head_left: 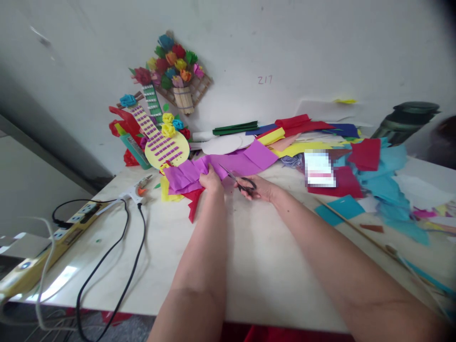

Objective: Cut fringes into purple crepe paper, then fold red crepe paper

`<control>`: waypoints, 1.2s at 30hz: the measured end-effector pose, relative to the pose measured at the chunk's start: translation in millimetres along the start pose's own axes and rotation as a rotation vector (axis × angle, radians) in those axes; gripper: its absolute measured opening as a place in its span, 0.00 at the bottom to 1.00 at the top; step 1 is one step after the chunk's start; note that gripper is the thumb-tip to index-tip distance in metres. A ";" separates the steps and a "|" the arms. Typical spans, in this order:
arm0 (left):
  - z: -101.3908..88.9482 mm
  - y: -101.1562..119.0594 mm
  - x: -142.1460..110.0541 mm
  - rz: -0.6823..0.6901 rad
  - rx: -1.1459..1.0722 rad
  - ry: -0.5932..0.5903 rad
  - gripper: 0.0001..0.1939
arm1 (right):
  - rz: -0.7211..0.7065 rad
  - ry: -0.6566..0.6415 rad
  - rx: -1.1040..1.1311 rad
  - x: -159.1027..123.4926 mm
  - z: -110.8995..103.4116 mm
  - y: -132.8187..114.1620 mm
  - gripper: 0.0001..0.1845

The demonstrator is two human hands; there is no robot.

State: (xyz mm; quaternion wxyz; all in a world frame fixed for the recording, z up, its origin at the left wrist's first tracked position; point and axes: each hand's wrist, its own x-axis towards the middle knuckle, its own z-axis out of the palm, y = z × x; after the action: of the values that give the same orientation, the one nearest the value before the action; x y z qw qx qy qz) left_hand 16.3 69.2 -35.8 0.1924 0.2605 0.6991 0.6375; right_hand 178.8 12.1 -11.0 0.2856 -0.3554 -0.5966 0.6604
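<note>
A long strip of purple crepe paper (245, 161) lies across the table, folded and wrinkled at its left end. My left hand (211, 179) pinches it near the middle, thumb on top. In my right hand (261, 188) is a pair of scissors (245, 186) with dark handles, my fingers through the loops. The blades point up and left, with their tips at the purple paper just right of my left hand. Whether they are cutting into it I cannot tell. Red paper (193, 204) and yellow paper (171, 190) stick out beneath the strip's left part.
A glue gun (133, 194) with a black cord lies left, near a yellow power strip (67, 237). Paper-flower guitars (167, 149) and a glue bottle (133, 148) stand behind. Coloured papers (381, 175), a blurred phone (319, 170) and a thin stick (352, 223) lie right.
</note>
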 end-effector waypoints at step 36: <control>0.2 7.0 -8.2 -0.125 -0.159 0.007 0.13 | -0.035 0.074 0.059 3.4 4.0 4.0 0.26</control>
State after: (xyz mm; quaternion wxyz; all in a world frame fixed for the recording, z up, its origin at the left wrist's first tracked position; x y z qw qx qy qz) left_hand 23.7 64.8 -29.4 0.2493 0.1981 0.6618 0.6787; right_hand 173.7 11.9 -15.3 0.3295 -0.3605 -0.5720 0.6591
